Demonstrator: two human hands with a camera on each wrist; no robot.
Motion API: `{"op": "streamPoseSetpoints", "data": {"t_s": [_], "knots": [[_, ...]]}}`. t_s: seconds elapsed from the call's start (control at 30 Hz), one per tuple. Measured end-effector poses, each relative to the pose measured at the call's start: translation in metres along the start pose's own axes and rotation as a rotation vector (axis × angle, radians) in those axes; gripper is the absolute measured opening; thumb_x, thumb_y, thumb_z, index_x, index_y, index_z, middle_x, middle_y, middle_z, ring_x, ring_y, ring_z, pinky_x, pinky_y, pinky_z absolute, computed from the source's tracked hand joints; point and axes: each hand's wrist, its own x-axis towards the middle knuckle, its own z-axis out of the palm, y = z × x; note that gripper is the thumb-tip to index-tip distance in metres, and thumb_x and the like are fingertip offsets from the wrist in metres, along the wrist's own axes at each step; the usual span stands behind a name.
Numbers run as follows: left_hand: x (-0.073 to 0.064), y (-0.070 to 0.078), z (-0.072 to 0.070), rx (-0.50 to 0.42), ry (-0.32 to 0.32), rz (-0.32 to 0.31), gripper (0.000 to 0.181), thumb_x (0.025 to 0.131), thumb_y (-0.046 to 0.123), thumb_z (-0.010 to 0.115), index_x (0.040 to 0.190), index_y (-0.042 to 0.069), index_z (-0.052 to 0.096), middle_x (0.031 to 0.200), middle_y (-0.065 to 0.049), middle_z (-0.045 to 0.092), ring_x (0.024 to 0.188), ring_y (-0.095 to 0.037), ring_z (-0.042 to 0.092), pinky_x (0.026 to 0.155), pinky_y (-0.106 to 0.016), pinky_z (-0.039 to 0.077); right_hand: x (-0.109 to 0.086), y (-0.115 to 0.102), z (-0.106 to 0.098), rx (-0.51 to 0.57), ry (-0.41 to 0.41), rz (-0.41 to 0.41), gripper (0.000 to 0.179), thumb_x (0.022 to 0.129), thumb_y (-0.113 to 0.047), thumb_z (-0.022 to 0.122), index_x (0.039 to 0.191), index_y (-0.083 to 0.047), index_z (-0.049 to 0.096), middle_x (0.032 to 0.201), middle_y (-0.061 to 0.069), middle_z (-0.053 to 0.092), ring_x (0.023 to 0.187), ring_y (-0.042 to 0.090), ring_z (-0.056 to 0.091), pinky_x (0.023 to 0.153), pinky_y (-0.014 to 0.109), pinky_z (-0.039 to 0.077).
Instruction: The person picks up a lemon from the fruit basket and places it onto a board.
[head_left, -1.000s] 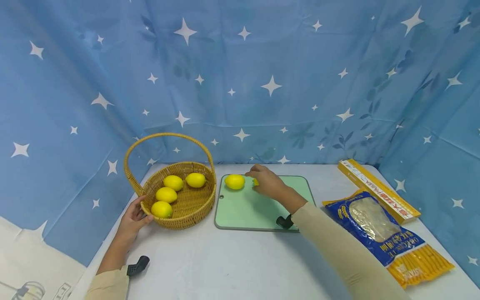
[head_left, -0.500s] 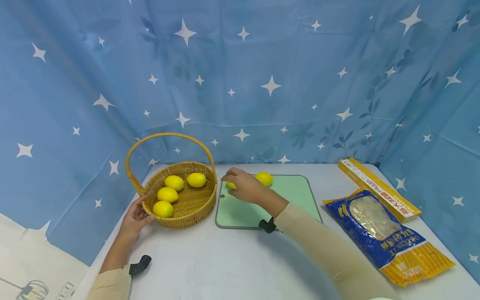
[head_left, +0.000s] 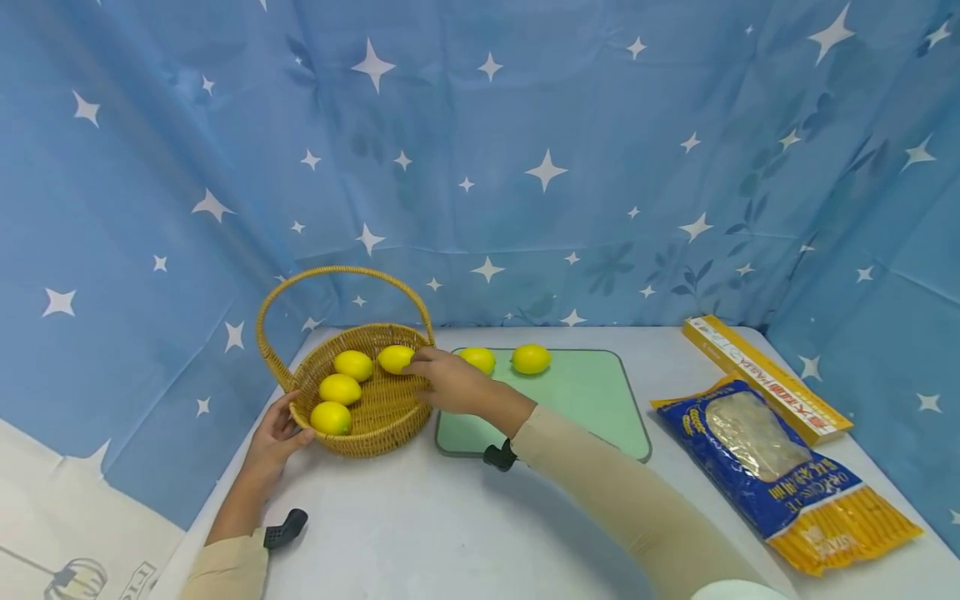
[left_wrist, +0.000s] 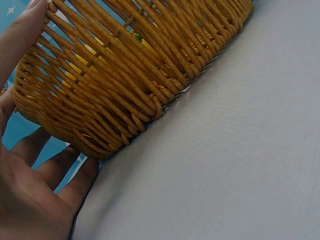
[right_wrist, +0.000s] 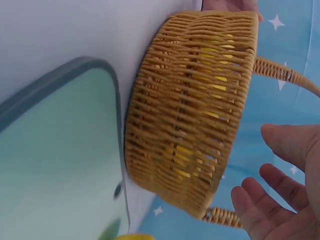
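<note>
Basket (head_left: 375, 443) is being gripped by left hand (head_left: 266, 439); right hand (head_left: 459, 383) is being held over its edge, fingers (right_wrist: 282, 185) wide; lemons (head_left: 340, 389) are being held inside, one just beyond right fingers.

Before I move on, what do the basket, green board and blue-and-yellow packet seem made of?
Basket: wicker-like woven strands with a slight sheen; natural rattan or plastic imitation, I can't tell. Green board: probably plastic, given its smooth, even colour inside a grey edge. Blue-and-yellow packet: likely thin, glossy plastic film, judging by its creases and bright glare.
</note>
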Motion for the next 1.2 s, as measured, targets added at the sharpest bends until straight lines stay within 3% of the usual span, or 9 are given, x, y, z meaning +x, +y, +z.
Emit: {"op": "streamPoseSetpoints", "data": {"t_s": [0.2,0.4,0.8,1.0,1.2], "knots": [[-0.001,0.000,0.002,-0.024,0.001,0.004,0.077,0.091,0.010,0.070,0.153,0.014,0.025,0.160,-0.015,0.015,0.144,-0.037,0.019,0.105,-0.021,0.033,0.018,-0.003,0.011,-0.013,-0.042,0.019,0.044,0.096,-0.021,0.064,0.138,-0.015,0.056,0.131,0.001,0.052,0.107,0.011,0.054,0.083,0.022,0.048],[-0.002,-0.001,0.002,-0.032,0.005,-0.016,0.078,0.091,0.008,0.069,0.154,0.014,0.023,0.161,-0.014,0.014,0.144,-0.036,0.018,0.107,-0.027,0.030,0.033,-0.001,0.023,-0.041,-0.065,0.066,0.046,0.095,-0.024,0.065,0.140,-0.015,0.055,0.135,0.001,0.052,0.116,0.014,0.053,0.093,0.026,0.048],[-0.001,0.004,0.002,0.001,-0.003,0.006,0.077,0.092,0.008,0.068,0.154,0.014,0.024,0.161,-0.013,0.014,0.144,-0.036,0.019,0.107,-0.022,0.031,0.055,0.000,0.031,-0.077,-0.104,0.091,0.050,0.095,-0.022,0.065,0.142,-0.014,0.051,0.140,0.005,0.049,0.124,0.018,0.049,0.099,0.029,0.045],[0.000,0.003,0.000,0.014,0.005,-0.009,0.076,0.092,0.010,0.069,0.154,0.017,0.024,0.161,-0.012,0.014,0.145,-0.034,0.019,0.111,-0.033,0.027,0.066,-0.004,0.035,-0.091,-0.137,0.126,0.053,0.096,-0.022,0.064,0.145,-0.017,0.047,0.144,0.005,0.045,0.126,0.019,0.048,0.099,0.030,0.045],[0.000,0.003,0.001,0.009,0.007,-0.008,0.076,0.091,0.011,0.069,0.153,0.016,0.025,0.161,-0.012,0.016,0.144,-0.034,0.020,0.108,-0.023,0.031,0.074,-0.005,0.040,-0.134,-0.140,0.165,0.056,0.096,-0.027,0.064,0.148,-0.020,0.044,0.147,0.006,0.040,0.130,0.021,0.044,0.101,0.033,0.044]]}}
